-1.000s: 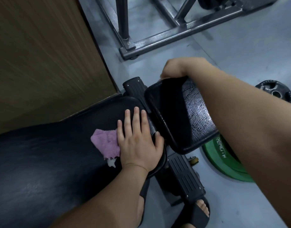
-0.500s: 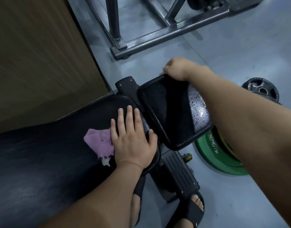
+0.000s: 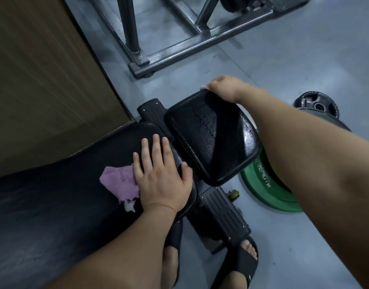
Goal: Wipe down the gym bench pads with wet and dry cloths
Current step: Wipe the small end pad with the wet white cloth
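Note:
The long black back pad of the gym bench runs from the lower left to the middle. My left hand lies flat near its end, fingers spread, pressing down the edge of a pink cloth. Beyond it the smaller black seat pad tilts up and looks wet and glossy. My right hand curls over its far top edge, and a sliver of white cloth peeks out under the fingers.
A brown wooden wall panel fills the left. A grey steel rack frame stands on the floor behind. A green weight plate and a black plate lie to the right. My sandalled feet flank the bench base.
My right hand slid along the seat pad's far edge toward the right. My left hand stayed flat on the pink cloth. The camera view shifted slightly.

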Available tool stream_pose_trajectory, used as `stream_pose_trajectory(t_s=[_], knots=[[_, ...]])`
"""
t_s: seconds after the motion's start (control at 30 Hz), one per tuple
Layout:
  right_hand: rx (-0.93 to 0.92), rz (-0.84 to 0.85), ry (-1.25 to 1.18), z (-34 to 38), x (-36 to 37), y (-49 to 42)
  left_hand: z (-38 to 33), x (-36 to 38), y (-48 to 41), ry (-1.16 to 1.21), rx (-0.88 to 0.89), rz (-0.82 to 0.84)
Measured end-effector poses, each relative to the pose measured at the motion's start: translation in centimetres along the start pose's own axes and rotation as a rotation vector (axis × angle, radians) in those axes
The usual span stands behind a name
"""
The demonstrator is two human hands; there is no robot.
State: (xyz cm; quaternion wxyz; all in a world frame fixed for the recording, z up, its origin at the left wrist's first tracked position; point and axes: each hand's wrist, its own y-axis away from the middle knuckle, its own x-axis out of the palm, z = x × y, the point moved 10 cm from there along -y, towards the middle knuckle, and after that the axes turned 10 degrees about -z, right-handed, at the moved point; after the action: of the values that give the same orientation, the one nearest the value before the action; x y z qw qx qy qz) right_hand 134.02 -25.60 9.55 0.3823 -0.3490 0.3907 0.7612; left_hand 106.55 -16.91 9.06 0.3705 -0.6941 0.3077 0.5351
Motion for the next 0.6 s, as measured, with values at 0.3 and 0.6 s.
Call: stream_pose_trajectory(t_s=[0.3, 0.6], knots=[[0.220, -0.047, -0.231, -9.4, -0.7, 4.1, 0.0, 0.1, 0.1, -0.011, 0.006, -0.016], [0.064, -0.131, -0.174, -4.3, -0.7, 2.3, -0.1, 0.3, 0.2, -0.038, 0.013, -0.011]])
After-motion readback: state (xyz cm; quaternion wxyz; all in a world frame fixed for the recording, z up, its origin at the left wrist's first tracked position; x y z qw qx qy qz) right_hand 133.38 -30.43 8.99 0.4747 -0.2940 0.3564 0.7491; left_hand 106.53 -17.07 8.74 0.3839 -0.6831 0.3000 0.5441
